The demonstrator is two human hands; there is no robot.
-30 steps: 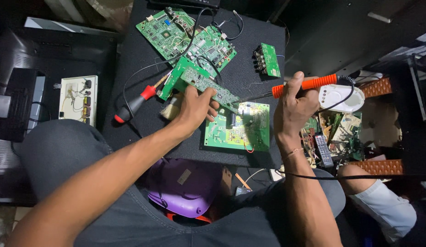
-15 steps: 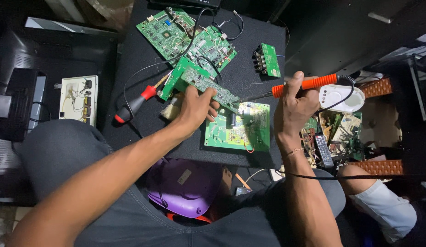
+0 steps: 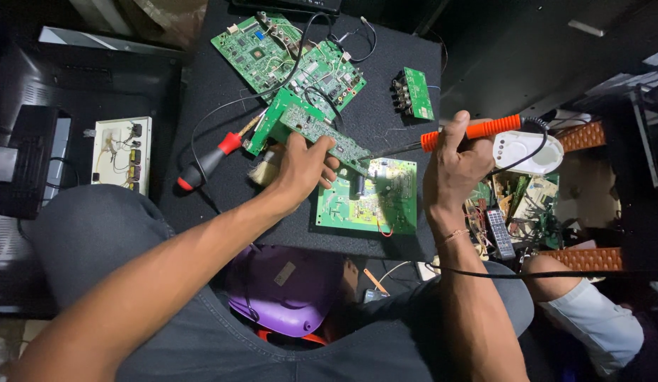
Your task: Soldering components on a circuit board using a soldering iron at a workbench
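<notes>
My left hand [image 3: 300, 168] grips a narrow green circuit board [image 3: 327, 136] and holds it tilted above the black work surface [image 3: 223, 106]. My right hand [image 3: 452, 166] is closed around an orange-handled soldering iron [image 3: 477, 130]. Its dark tip [image 3: 377, 153] points left and meets the lower end of the held board. Below them lies a larger green circuit board [image 3: 375, 198] with a red wire loop, flat on the surface.
Two more green boards [image 3: 290, 53] lie at the back, a small connector board [image 3: 414, 92] to the right. A red-handled screwdriver [image 3: 208, 163] lies left of my hand. A white board [image 3: 120, 152], a purple case [image 3: 286, 290], a white round device [image 3: 530, 152] and a parts pile [image 3: 513, 205] surround me.
</notes>
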